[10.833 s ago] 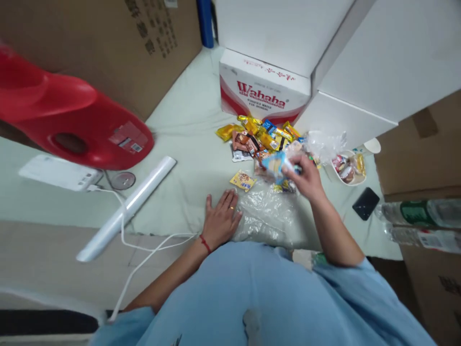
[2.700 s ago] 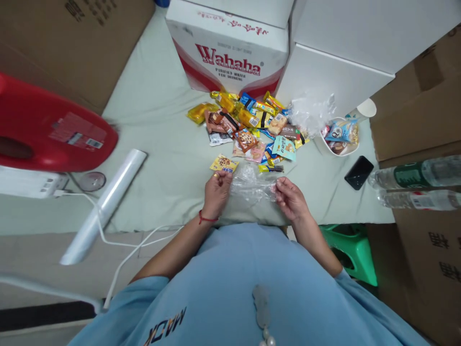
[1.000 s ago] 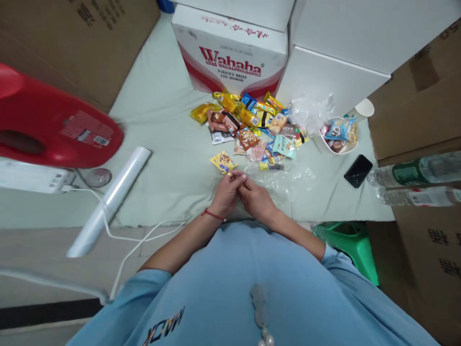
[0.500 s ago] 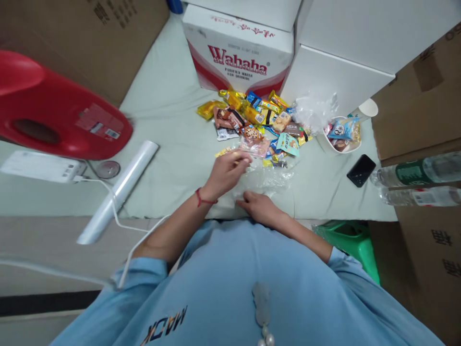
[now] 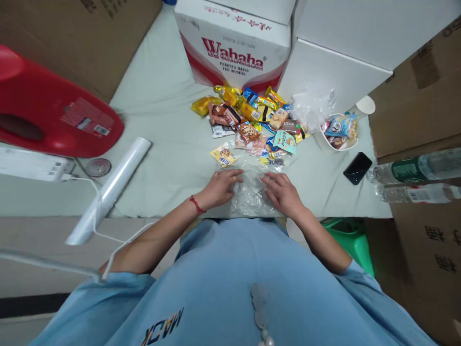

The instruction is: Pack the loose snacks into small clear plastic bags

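Observation:
A crumpled clear plastic bag (image 5: 250,194) lies on the table in front of me, near its front edge. My left hand (image 5: 222,186), with a ring and a red bracelet, rests on the bag's left side, fingers stretched out. Across from it, my right hand (image 5: 283,192) lies on the bag's right side with its fingers spread. Just beyond the bag sits a yellow cookie packet (image 5: 224,154). A heap of wrapped snacks (image 5: 248,129) spreads behind, with a light green packet (image 5: 284,141) at its near right.
At the back stands a Wahaha water carton (image 5: 234,53). To the right are a white bowl (image 5: 340,146) of snacks, a paper cup (image 5: 365,105), a phone (image 5: 357,168) and two bottles (image 5: 414,169). A plastic film roll (image 5: 110,190), power bank (image 5: 32,163) and red jug (image 5: 86,117) lie left.
My left hand has lowered and shifted left onto the bag. My right hand has moved forward and right, its fingers spreading. The bag now lies between them, and the yellow cookie packet is uncovered.

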A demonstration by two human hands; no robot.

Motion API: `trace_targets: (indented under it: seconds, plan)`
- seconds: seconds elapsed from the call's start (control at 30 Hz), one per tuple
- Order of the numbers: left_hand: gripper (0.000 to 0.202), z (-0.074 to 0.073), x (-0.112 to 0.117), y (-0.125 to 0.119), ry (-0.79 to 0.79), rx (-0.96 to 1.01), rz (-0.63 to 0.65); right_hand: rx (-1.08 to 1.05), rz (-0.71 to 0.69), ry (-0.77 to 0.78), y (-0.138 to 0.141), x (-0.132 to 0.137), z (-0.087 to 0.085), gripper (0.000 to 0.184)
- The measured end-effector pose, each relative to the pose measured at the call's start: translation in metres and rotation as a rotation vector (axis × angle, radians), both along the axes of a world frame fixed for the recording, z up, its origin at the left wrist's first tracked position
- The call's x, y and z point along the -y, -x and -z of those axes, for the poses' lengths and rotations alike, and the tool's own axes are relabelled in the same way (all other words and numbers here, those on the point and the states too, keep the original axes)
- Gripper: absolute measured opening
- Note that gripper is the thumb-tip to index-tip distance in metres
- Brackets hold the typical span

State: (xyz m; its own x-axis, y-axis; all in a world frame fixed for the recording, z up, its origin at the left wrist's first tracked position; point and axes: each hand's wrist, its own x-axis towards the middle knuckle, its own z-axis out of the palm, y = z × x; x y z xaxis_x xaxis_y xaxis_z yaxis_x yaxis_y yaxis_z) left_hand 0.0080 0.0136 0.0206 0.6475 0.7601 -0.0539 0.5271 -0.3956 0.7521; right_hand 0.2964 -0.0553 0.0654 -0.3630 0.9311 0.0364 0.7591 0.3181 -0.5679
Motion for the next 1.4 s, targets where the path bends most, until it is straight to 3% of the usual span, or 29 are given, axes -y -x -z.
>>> trace_targets:
  seconds: [0.1, 0.2, 0.27, 0.37, 0.47, 0.6, 0.73, 0.83, 0.93, 1.0, 1.07, 1.13, 1.23, 1.3, 1.4]
  plan:
    - [0.077, -0.001, 0.008, 0.01, -0.026, -0.019, 0.112, 0.238, -0.001, -0.018, -0.01, -0.005, 0.027, 0.052]
    - [0.081, 0.001, 0.012, 0.028, -0.019, -0.033, 0.115, 0.292, 0.056, -0.015, -0.033, 0.01, 0.048, 0.057]
    - [0.073, 0.006, 0.013, 0.038, -0.006, -0.024, 0.083, 0.237, 0.06, -0.014, -0.049, 0.018, 0.048, 0.057]
    - [0.05, 0.013, 0.014, 0.042, 0.019, 0.089, 0.048, 0.05, 0.068, -0.025, -0.06, 0.009, 0.027, 0.048]
    - [0.032, 0.018, 0.019, 0.031, 0.031, 0.183, -0.076, -0.075, 0.173, -0.102, -0.045, -0.038, -0.005, 0.04]
    - [0.041, 0.02, 0.026, 0.013, -0.031, 0.139, -0.234, 0.062, 0.151, -0.197, 0.013, -0.141, -0.03, 0.042]
    - [0.028, 0.021, 0.029, 0.009, -0.084, 0.088, -0.218, 0.22, -0.082, -0.264, 0.097, -0.234, -0.022, 0.043]
    - [0.025, 0.023, 0.029, 0.011, -0.1, 0.071, -0.197, 0.339, -0.26, -0.297, 0.149, -0.276, -0.006, 0.065]
    - [0.016, 0.023, 0.03, 0.012, -0.106, 0.068, -0.192, 0.38, -0.284, -0.283, 0.17, -0.3, 0.0, 0.059]
    - [0.014, 0.021, 0.031, 0.012, -0.111, 0.067, -0.2, 0.361, -0.255, -0.27, 0.162, -0.308, -0.009, 0.049]
    - [0.036, 0.019, 0.033, 0.012, -0.125, 0.059, -0.204, 0.289, -0.214, -0.274, 0.139, -0.305, -0.028, 0.046]
    - [0.053, 0.016, 0.035, 0.012, -0.143, 0.044, -0.184, 0.135, -0.172, -0.28, 0.105, -0.285, -0.05, 0.047]
    - [0.062, 0.015, 0.039, 0.011, -0.15, 0.048, -0.144, -0.193, -0.095, -0.171, 0.053, -0.218, -0.068, 0.05]
    - [0.06, 0.016, 0.041, 0.01, -0.132, 0.082, -0.147, -0.391, -0.008, -0.043, 0.028, -0.16, -0.058, 0.057]
    - [0.052, 0.019, 0.044, 0.008, -0.104, 0.118, -0.165, -0.476, 0.097, 0.057, 0.006, -0.079, -0.017, 0.056]
